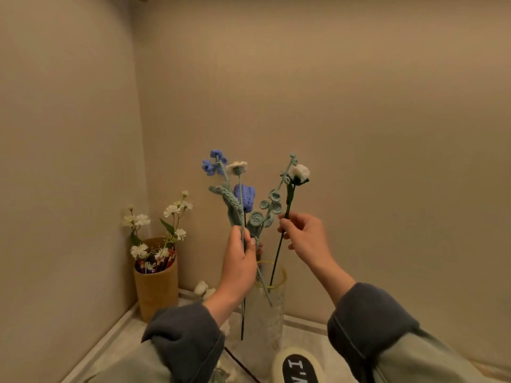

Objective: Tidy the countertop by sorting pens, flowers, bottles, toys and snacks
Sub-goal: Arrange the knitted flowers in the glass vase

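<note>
My left hand (240, 258) grips a bunch of crocheted flowers (235, 189): blue blooms, a small white daisy and teal leaves, held upright above a clear glass vase (266, 319). One of their stems reaches into the vase; another hangs outside in front of it. My right hand (304, 236) pinches the dark stem of a white crocheted rose (298, 172). The lower end of that stem dips inside the yellow-tinted vase rim.
A brown paper cup (156, 291) in the left corner holds pens and white artificial flowers (171, 211). A small white flower (201, 288) lies behind the vase by the wall. A cream and black object with white lettering (298, 367) sits near the front. Walls close in left and behind.
</note>
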Demonstrator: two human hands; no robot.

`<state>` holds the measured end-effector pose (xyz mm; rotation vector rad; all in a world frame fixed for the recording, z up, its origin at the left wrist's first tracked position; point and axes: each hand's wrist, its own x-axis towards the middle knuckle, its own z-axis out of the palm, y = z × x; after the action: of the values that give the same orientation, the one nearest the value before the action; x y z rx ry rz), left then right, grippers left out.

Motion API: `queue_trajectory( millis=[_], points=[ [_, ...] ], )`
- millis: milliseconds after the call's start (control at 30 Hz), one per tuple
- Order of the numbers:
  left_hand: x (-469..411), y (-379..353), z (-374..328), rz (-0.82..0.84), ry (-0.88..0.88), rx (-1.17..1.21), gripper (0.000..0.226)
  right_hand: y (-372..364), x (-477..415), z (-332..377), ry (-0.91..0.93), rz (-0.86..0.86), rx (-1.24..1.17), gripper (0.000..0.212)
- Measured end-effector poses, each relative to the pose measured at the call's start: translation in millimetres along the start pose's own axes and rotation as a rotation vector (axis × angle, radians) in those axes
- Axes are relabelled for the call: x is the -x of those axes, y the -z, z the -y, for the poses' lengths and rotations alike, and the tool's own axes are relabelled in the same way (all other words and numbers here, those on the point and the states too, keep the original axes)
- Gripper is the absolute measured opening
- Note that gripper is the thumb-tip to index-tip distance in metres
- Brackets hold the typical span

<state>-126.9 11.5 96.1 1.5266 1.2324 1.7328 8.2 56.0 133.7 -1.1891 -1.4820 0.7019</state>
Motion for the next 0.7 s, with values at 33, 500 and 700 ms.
queue_trajectory(
  millis=[33, 500, 700],
  points=[
    [0.7, 1.1, 0.6, 0.001, 0.005, 0.011, 0.025, -3.3, 2.8, -9.4, -0.036, 0.035, 0.028, 0.012],
    [13.0, 3.5, 5.3, 0.025, 0.081, 0.098, 0.022, -27.8, 45.1, -71.9, -0.343, -0.053, -0.100, 0.025],
    [20.3, -0.8, -1.9, 0.040, 0.040, 0.099, 0.023, -11.7, 43.9, -13.1, -0.025, -0.277, -0.208, 0.011]
  ],
)
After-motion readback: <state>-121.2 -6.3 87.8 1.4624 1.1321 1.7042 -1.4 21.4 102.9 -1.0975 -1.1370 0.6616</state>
